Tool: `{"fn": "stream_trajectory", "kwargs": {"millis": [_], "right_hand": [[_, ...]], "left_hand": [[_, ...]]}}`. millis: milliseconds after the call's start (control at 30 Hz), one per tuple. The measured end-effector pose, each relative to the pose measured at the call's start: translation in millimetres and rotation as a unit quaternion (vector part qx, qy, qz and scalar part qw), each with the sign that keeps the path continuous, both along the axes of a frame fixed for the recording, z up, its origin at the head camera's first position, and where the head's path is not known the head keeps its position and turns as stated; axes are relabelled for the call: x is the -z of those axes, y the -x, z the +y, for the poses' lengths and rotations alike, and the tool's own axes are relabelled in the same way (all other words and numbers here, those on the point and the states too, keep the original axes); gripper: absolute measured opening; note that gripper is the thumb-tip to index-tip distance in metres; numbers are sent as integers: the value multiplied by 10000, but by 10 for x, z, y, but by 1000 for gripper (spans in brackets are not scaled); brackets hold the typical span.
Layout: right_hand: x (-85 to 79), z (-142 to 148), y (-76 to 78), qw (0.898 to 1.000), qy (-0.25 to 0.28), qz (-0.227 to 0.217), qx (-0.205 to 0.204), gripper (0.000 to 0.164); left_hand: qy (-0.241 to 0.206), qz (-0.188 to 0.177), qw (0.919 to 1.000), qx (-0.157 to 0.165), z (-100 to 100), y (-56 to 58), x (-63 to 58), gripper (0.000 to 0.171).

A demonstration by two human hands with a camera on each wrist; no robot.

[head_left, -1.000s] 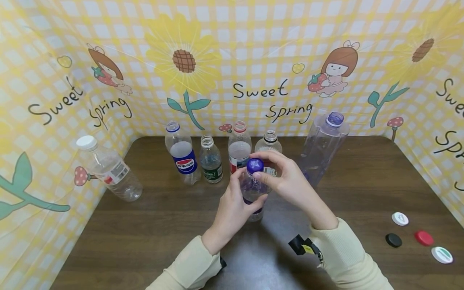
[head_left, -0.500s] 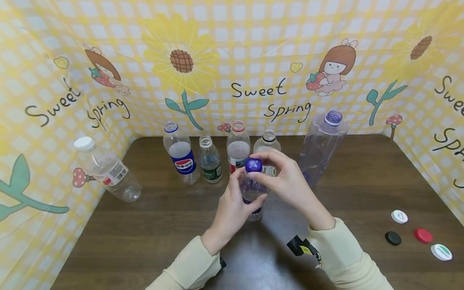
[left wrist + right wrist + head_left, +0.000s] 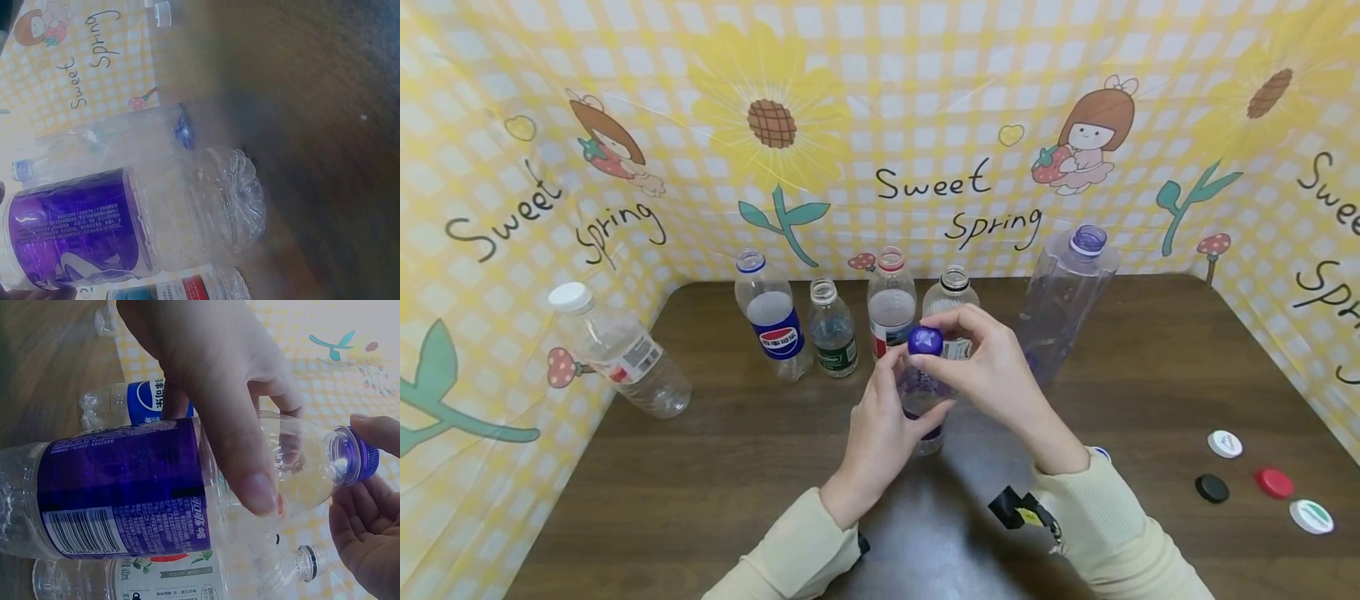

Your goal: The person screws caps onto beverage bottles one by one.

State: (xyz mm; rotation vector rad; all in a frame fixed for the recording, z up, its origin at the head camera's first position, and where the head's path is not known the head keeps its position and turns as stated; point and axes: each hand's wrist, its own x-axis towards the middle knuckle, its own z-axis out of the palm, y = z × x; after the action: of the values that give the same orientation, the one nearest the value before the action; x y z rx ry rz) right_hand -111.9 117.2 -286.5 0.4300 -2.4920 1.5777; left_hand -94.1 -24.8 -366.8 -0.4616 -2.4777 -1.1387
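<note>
Near the middle of the head view stands a clear plastic bottle (image 3: 922, 387) with a purple label, close in front of the back row. My left hand (image 3: 880, 433) grips its body, thumb on one side and fingers on the other. Thumb and index finger of my right hand (image 3: 992, 379) pinch the purple cap (image 3: 926, 341) at the top. In the right wrist view the cap (image 3: 365, 457) sits on the bottle's neck, with the right hand (image 3: 365, 519) around it and the left hand (image 3: 212, 381) across the body. The left wrist view shows the purple label (image 3: 75, 231) and clear base.
Behind stand uncapped bottles: a Pepsi bottle (image 3: 775, 325), a small green-labelled bottle (image 3: 833, 333), a red-ringed bottle (image 3: 891, 300), a black-ringed bottle (image 3: 952, 300) and a tall purplish bottle (image 3: 1063, 308). A white-capped bottle (image 3: 625, 354) stands left. Several loose caps, one red (image 3: 1275, 482), lie right.
My right fingers have shifted slightly around the purple cap, while the left hand keeps its grip. The head view has drifted a little; a blue-edged white thing now shows beside the right sleeve.
</note>
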Motion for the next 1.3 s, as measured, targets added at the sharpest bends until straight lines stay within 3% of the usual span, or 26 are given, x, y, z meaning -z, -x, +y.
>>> {"fn": "stream_trajectory", "kwargs": {"millis": [333, 700, 1300], "right_hand": [[6, -18, -14, 9999, -31, 10, 153, 32], [12, -16, -24, 9998, 71, -189, 96, 34], [135, -15, -31, 9991, 228, 344, -108, 43]], "left_hand": [[120, 413, 9983, -391, 60, -35, -5, 79], [-173, -118, 9989, -415, 87, -57, -29, 78], [-248, -86, 9983, -517, 101, -69, -20, 73]]}}
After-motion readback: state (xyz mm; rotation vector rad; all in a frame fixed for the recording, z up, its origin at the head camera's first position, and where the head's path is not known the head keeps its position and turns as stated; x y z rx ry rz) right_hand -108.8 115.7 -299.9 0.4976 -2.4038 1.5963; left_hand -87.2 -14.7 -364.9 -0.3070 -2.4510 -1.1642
